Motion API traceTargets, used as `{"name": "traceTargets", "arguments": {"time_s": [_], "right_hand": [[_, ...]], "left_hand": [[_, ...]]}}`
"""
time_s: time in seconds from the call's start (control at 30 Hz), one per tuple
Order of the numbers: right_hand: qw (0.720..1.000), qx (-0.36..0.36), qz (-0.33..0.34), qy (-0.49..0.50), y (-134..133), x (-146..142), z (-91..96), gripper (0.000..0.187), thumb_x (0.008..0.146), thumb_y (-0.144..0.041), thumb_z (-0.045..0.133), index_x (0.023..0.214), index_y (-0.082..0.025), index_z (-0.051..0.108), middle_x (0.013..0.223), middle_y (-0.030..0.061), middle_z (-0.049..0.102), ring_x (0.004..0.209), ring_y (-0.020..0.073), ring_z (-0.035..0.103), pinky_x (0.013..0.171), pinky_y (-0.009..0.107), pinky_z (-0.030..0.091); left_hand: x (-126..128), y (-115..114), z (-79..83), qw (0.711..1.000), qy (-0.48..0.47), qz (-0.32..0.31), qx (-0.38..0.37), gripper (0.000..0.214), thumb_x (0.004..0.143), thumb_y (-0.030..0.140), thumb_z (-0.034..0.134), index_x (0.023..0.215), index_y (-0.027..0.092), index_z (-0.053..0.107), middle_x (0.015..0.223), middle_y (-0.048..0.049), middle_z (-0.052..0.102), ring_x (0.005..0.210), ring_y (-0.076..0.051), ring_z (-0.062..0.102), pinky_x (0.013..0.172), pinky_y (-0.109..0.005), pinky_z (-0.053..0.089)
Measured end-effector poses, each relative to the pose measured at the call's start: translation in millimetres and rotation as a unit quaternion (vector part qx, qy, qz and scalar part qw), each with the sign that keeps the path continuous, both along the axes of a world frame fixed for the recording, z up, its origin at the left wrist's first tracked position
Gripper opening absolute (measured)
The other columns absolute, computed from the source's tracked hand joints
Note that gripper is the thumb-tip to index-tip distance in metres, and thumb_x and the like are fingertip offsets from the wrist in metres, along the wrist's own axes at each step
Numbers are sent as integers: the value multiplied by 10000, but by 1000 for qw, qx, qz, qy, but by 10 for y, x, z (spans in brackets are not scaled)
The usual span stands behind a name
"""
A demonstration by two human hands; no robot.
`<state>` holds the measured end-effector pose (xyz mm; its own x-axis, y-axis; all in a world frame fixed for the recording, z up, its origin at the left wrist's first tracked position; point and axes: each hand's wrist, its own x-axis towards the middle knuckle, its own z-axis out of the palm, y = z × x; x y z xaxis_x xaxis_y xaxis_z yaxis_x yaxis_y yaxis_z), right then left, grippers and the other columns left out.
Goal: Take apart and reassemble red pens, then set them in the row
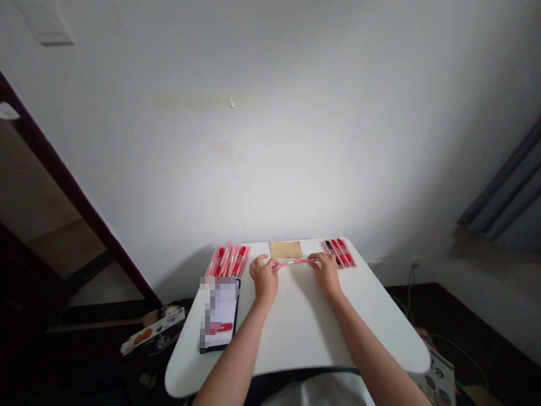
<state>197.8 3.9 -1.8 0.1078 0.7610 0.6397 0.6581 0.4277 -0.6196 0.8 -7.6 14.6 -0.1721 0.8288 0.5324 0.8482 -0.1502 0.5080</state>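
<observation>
My left hand [264, 277] and my right hand [326, 272] together hold a single pink pen [295, 262] level above the white table [296, 327], each hand pinching one end. A brown paper square [286, 249] lies just beyond the pen. A pile of several pink and red pens [228, 260] sits to the left of my left hand. A row of several red and black pens [338, 252] lies beside my right hand at the table's far right.
A dark tablet [220, 316] with a lit screen rests on the table's left side. The table stands against a white wall. A printed box [153, 329] lies on the floor at left; cables and another box [439, 375] are at right.
</observation>
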Motion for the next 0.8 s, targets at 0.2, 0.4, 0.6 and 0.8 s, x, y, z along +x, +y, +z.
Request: {"name": "traceTargets", "arguments": {"time_s": [0.2, 0.4, 0.6, 0.8], "right_hand": [[1000, -1, 24, -6, -15, -33, 0, 176, 870, -294, 508, 865, -229, 672, 873, 65, 684, 956, 262, 490, 866, 406, 378], [999, -7, 36, -9, -12, -38, -12, 148, 866, -292, 531, 878, -237, 668, 883, 64, 678, 972, 267, 487, 875, 414, 378], [999, -13, 51, -8, -38, -47, 15, 124, 862, -277, 544, 859, -241, 663, 883, 57, 674, 966, 257, 485, 876, 398, 378], [998, -20, 63, -4, -26, -41, 7, 150, 864, -301, 533, 854, -243, 671, 881, 60, 673, 953, 258, 488, 876, 406, 386]], "left_hand": [[12, -6, -6, 1000, 3, -11, 5, 90, 758, 219, 645, 794, 265, 713, 1117, -57, 560, 1106, -248, 461, 972, -431, 367], [10, 2, -27, 999, 8, -29, 17, 86, 760, 211, 643, 794, 257, 707, 1114, -58, 553, 1114, -244, 457, 984, -429, 368], [9, 12, -37, 999, 3, -35, 19, 92, 763, 197, 636, 786, 250, 707, 1106, -57, 557, 1107, -241, 465, 986, -430, 373], [13, 18, -32, 999, -4, -36, 17, 76, 752, 200, 647, 770, 241, 709, 1094, -62, 564, 1092, -243, 473, 975, -432, 385]]}}
